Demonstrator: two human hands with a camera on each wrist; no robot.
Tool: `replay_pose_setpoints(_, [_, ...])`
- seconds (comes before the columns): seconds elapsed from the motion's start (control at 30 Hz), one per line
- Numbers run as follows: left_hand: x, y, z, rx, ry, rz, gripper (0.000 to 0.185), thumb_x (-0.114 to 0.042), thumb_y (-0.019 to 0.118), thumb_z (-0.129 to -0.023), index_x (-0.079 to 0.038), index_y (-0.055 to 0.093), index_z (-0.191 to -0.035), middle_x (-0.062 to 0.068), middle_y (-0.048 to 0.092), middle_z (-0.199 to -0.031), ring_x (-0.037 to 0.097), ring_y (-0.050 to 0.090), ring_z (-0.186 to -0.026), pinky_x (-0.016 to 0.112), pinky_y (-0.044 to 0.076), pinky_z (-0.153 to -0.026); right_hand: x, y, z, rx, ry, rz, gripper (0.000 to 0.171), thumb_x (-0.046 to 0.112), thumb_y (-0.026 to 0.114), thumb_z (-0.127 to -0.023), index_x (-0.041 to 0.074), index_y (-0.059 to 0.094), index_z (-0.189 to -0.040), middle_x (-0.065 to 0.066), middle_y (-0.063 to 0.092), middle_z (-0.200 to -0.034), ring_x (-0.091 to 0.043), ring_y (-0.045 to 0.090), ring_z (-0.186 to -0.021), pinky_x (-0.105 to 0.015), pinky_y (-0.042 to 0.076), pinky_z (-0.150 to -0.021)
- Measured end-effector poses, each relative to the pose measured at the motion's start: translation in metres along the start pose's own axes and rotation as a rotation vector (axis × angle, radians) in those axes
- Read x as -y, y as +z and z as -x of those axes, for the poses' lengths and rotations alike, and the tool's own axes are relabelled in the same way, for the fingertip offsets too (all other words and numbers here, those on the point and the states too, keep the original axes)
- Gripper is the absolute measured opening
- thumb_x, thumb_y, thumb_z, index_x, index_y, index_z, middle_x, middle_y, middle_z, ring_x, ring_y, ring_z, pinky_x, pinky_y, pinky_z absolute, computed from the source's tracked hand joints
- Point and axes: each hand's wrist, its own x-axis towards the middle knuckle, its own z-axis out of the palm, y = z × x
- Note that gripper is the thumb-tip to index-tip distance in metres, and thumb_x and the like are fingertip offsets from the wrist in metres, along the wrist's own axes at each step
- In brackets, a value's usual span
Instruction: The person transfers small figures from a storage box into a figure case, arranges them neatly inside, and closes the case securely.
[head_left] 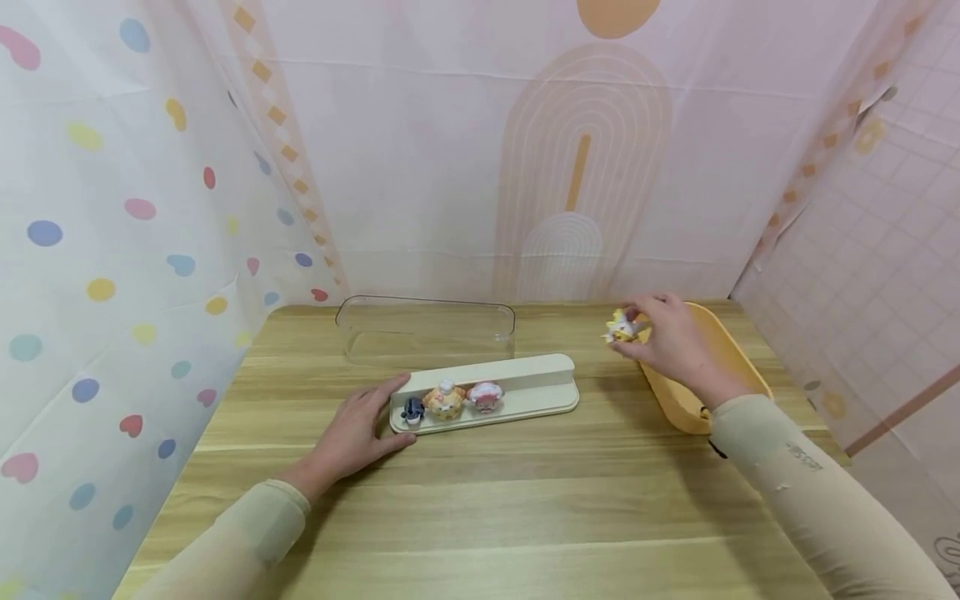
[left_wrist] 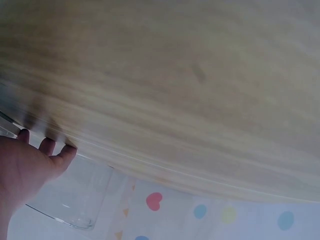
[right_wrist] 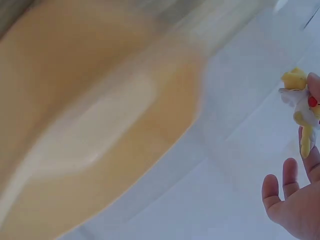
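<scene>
wooden table (head_left: 525, 517), backed by patterned curtains (head_left: 112, 250), bears all the items. small grey print shows on my right sleeve (head_left: 802, 457), too small to read.

yellow tub (head_left: 738, 367) stands at the table's right edge; my right hand and arm cover much of it, so its contents cannot be told. in the right wrist view it is a blurred yellow mass.

clear plastic cover (head_left: 426, 327) lies at the back of the table, well apart from the tray, with nothing visible in it. the left wrist view cuts off all but one corner of it.

cream tray (head_left: 540, 385), long and narrow, lies in front of the cover. three small figurines stand at its left end: an orange one (head_left: 444, 400), a pink one (head_left: 485, 395) and a dark blue one (head_left: 412, 409).

my left hand (head_left: 358, 433) rests on the table, fingers relaxed and touching the tray's left end.

my right hand (head_left: 671, 337) pinches a yellow and white figurine (head_left: 622, 327) at the fingertips, above the tub's left rim. its details are too small to make out.
</scene>
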Motion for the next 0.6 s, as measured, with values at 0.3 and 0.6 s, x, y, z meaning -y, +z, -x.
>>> replay_pose_setpoints(0.3, [0.001, 0.000, 0.000, 0.036, -0.027, 0.009, 0.100, -0.049, 0.086, -0.090, -0.028, 0.030, -0.170, 0.018, 0.058, -0.158, 0.050, 0.052, -0.143, 0.070, 0.038, -0.120, 0.068, 0.051, -0.013, 0.124, -0.236, -0.053, 0.055, 0.025, 0.098, -0.078, 0.012, 0.073, -0.124, 0.000, 0.077, -0.105, -0.033, 0.063, -0.119, -0.054, 0.053, -0.102])
replay_pose_setpoints(0.6, [0.001, -0.001, -0.001, 0.039, -0.028, 0.009, 0.100, -0.049, 0.086, -0.090, -0.028, 0.030, -0.170, 0.018, 0.058, -0.157, 0.050, 0.052, -0.143, 0.070, 0.038, -0.121, 0.091, 0.086, -0.011, 0.307, -0.268, 0.048, 0.053, 0.030, 0.094, -0.084, 0.019, 0.070, -0.129, 0.003, 0.076, -0.116, -0.030, 0.061, -0.127, -0.056, 0.049, -0.111])
